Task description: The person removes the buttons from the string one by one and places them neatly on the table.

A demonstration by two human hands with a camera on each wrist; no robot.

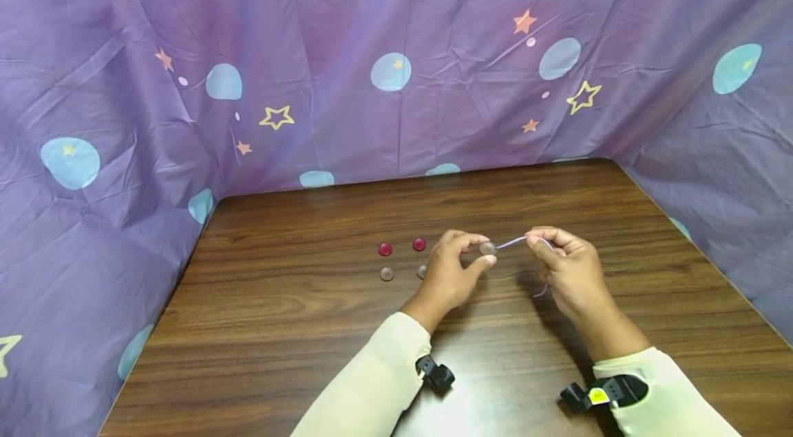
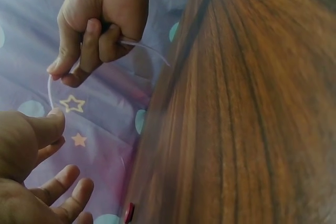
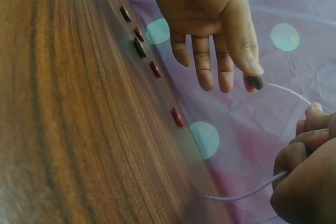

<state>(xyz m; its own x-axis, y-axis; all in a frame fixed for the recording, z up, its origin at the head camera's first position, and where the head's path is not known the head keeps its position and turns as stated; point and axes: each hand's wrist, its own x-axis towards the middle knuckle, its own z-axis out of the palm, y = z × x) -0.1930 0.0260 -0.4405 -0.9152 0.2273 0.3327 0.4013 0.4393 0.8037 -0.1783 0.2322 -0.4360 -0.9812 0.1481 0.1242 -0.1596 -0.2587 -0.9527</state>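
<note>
Between thumb and index finger, my left hand (image 1: 447,273) pinches a greyish-brown round button (image 1: 488,248) above the table; its other fingers spread loosely in the right wrist view. A light purple string (image 1: 511,242) runs from this button to my right hand (image 1: 573,270), which pinches it between thumb and index finger. The string's loose tail (image 3: 241,196) hangs out below the curled fingers of the right hand. Left of my left hand lie two red buttons (image 1: 385,249) and two brown buttons (image 1: 387,274), one partly covered by that hand. Another red button (image 3: 177,117) shows in the right wrist view.
The brown wood-grain table (image 1: 279,340) reaches back to a purple curtain (image 1: 347,24) with stars and blue dots, which also hangs along both sides. Black wrist cameras (image 1: 438,376) are strapped over pale sleeves (image 1: 365,382).
</note>
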